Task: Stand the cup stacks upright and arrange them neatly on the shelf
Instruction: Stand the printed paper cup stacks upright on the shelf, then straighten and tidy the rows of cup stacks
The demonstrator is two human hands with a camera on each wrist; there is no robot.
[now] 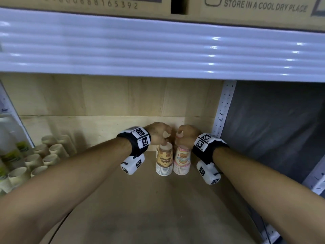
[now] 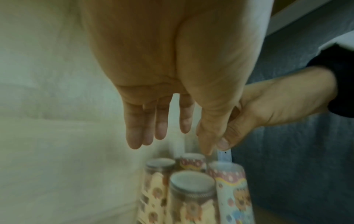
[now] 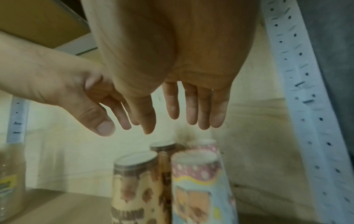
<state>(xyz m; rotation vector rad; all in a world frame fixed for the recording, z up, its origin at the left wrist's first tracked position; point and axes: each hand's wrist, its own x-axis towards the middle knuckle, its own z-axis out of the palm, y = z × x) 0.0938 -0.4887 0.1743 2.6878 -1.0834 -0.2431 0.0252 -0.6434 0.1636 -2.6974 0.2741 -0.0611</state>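
Several stacks of printed paper cups stand upside down in a tight cluster at the back right of the wooden shelf. The front pair are a brown-printed stack and a pink-printed stack. Two more stacks stand behind them, mostly hidden in the head view. My left hand hangs over the brown side with straight fingers, holding nothing. My right hand hangs over the pink side likewise, empty.
Plain beige tubes lie packed at the shelf's left, beside bottles with green-yellow labels. A white perforated post rises just right of the cups, with grey fabric beyond. The white upper shelf edge overhangs.
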